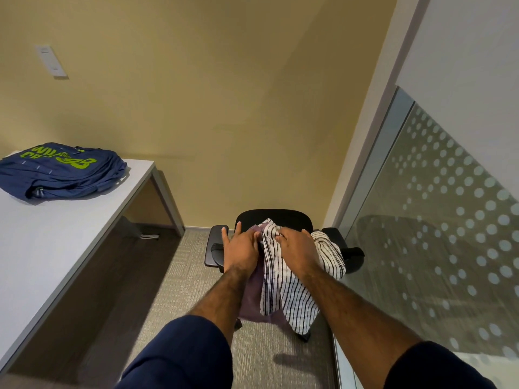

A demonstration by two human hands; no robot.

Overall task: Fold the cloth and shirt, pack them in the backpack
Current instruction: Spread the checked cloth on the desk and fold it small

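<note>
A white shirt with black stripes [292, 293] hangs over the back of a black office chair [280, 216], on top of a purple cloth [254, 293]. My right hand [299, 248] is shut on the striped shirt near the top of the chair. My left hand [240, 247] rests on the purple cloth beside it, index finger and thumb spread; its other fingers are hidden in the fabric. A blue backpack [63, 171] with green lettering lies flat on the white table [56, 234] at the left, far from both hands.
The chair stands on grey carpet in a corner, between the table's leg [167, 200] and a frosted glass partition [438, 220] on the right. A yellow wall is behind it. The chair's armrests [214, 244] stick out on both sides.
</note>
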